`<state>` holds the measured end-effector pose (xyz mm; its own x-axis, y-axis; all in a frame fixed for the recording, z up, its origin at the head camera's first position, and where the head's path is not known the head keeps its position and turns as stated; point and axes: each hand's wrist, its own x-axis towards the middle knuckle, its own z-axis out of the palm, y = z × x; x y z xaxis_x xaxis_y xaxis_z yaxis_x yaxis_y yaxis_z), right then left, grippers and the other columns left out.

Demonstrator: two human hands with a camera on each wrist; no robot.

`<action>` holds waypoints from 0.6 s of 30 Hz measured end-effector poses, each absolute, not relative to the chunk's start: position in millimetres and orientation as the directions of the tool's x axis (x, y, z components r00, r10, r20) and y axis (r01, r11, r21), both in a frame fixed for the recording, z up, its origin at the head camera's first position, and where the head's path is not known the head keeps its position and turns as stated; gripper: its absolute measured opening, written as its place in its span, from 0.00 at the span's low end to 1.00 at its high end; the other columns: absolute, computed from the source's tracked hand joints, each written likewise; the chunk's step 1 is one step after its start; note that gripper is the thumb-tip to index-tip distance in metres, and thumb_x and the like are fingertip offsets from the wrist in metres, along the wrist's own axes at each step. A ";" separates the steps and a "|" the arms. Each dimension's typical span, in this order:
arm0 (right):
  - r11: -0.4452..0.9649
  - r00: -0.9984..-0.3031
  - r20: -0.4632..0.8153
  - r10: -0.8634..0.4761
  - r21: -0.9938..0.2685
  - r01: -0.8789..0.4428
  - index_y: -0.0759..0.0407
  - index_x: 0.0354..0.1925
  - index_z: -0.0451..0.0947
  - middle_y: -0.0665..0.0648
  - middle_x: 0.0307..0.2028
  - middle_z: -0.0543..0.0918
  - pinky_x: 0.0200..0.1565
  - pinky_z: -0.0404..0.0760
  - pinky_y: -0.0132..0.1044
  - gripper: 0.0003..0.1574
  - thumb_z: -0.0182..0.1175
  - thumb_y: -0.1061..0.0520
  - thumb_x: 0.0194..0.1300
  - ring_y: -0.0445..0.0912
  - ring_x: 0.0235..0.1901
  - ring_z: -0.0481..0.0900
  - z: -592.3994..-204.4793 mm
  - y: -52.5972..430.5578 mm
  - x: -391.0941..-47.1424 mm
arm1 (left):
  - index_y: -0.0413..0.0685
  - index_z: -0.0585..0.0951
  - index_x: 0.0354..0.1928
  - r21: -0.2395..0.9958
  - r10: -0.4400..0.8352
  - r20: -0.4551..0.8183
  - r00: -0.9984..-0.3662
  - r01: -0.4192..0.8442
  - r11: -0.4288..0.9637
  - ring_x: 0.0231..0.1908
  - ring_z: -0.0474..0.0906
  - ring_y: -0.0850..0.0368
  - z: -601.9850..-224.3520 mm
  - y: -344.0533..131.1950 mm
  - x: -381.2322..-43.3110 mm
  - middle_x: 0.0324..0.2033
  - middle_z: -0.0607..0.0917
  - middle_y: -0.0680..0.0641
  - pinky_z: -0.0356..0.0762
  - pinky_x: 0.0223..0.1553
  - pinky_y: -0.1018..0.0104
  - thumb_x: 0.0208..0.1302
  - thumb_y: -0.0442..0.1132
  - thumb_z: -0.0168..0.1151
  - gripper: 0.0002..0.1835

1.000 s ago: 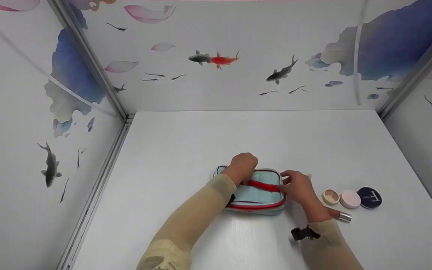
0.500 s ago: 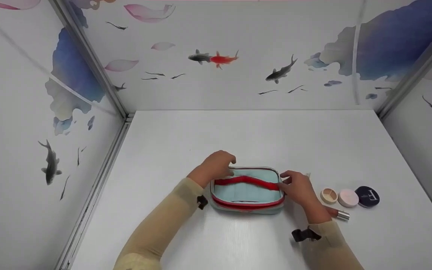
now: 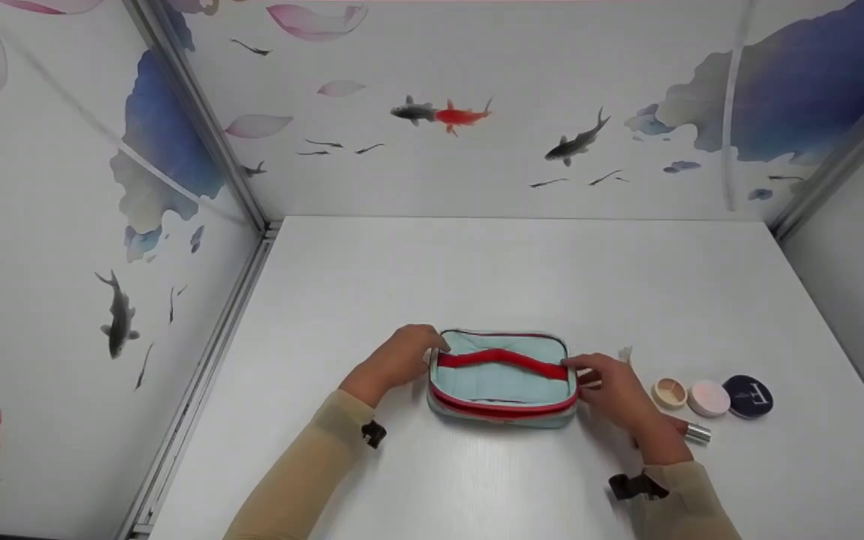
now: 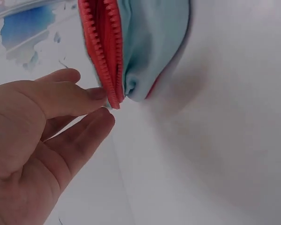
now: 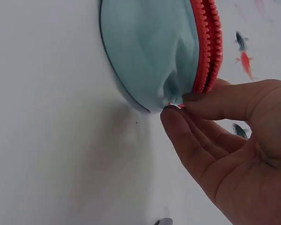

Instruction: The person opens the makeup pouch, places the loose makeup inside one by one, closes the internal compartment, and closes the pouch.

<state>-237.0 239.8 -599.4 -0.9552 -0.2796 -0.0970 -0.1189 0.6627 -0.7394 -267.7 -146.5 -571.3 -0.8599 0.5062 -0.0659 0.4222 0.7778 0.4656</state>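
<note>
A pale blue makeup bag (image 3: 507, 386) with a red handle strap and red zip sits on the white table between both hands. At its left end, my left hand (image 3: 404, 354) pinches the corner. The left wrist view shows thumb and fingertips at the end of the red zip (image 4: 102, 51), whose toothed rows stand apart. My right hand (image 3: 616, 386) pinches the opposite end. In the right wrist view, its thumb (image 5: 215, 101) lies against the zip's end and a forefinger touches the blue cloth below. The bag's inside is hidden.
Right of the bag lie a small pot with tan sections (image 3: 670, 393), a round pink case (image 3: 709, 398) and a dark round compact (image 3: 750, 397). A silver-ended tube (image 3: 697, 433) is partly behind the right wrist. Printed walls (image 3: 507, 45) enclose the table.
My left hand has moved from over the bag's top, leftward and down to its left end. The right hand stays at the right end, its fingers shifted slightly. The head view has shifted a little.
</note>
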 end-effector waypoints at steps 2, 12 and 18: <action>0.665 -0.956 -0.087 -0.279 -0.736 -0.127 0.55 0.64 0.83 0.64 0.62 0.83 0.55 0.88 0.51 0.29 0.67 0.71 0.67 0.59 0.55 0.87 -601.0 240.7 -235.9 | 0.48 0.90 0.56 0.463 0.530 -0.048 -0.847 0.451 0.763 0.61 0.83 0.49 -576.3 -149.0 -266.5 0.55 0.89 0.47 0.78 0.68 0.54 0.65 0.20 0.62 0.23; 0.641 -0.947 -0.128 -0.296 -0.762 -0.097 0.51 0.63 0.84 0.61 0.62 0.84 0.56 0.88 0.52 0.27 0.67 0.69 0.69 0.61 0.59 0.86 -599.1 249.7 -227.8 | 0.49 0.92 0.52 0.706 0.489 -0.076 -0.869 0.299 0.641 0.66 0.82 0.46 -593.0 -165.1 -255.5 0.61 0.88 0.45 0.82 0.64 0.50 0.66 0.31 0.73 0.14; 0.627 -0.947 -0.120 -0.299 -0.773 -0.100 0.52 0.68 0.80 0.63 0.65 0.82 0.58 0.86 0.54 0.30 0.63 0.68 0.71 0.61 0.60 0.85 -598.8 251.8 -223.7 | 0.52 0.93 0.50 0.745 0.473 -0.027 -0.880 0.298 0.597 0.64 0.84 0.48 -596.7 -170.4 -255.8 0.59 0.89 0.47 0.82 0.64 0.49 0.67 0.30 0.71 0.13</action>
<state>-223.7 251.8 -598.8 -0.9465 -0.2992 -0.1205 -0.0998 0.6269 -0.7727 -255.8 -170.4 -596.7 -0.8804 0.4734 -0.0274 0.2975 0.5965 0.7454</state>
